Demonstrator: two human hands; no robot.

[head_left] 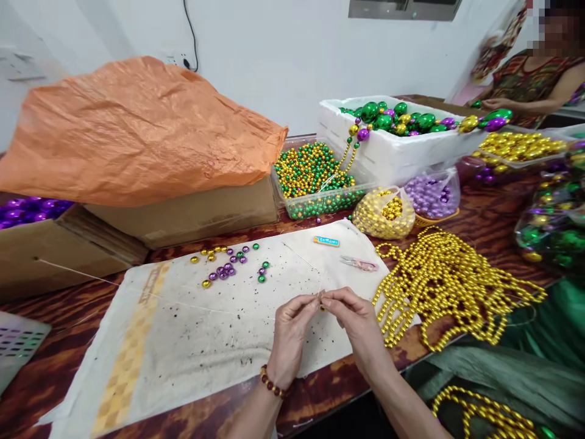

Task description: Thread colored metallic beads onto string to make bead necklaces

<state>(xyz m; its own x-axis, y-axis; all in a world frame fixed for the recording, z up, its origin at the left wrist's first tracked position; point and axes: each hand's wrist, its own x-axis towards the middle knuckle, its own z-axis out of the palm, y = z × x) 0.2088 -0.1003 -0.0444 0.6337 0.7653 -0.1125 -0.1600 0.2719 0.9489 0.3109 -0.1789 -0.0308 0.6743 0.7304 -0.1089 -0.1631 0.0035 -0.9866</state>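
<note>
My left hand [290,326] and my right hand [355,312] meet over the cloth, fingertips pinched together. A thin white thread [301,257] runs across the cloth into their pinch. Just below the fingertips a small gold bead [323,308] peeks out, mostly hidden. Another length of white string [183,299] stretches from the cardboard box at left toward my left hand. Loose purple beads [225,271], gold beads [206,284] and green beads [261,278] lie on the cloth. Beyond my right hand are thread snips [359,263] and a blue-and-orange packet [326,241].
A white cloth [192,360] covers part of the wooden table. Gold bead strands [439,280] heap at right. Behind stand a bead-filled plastic tub [315,204], a white foam box [393,149], bead bags and cardboard boxes [205,216]. Another person [525,85] sits at far right.
</note>
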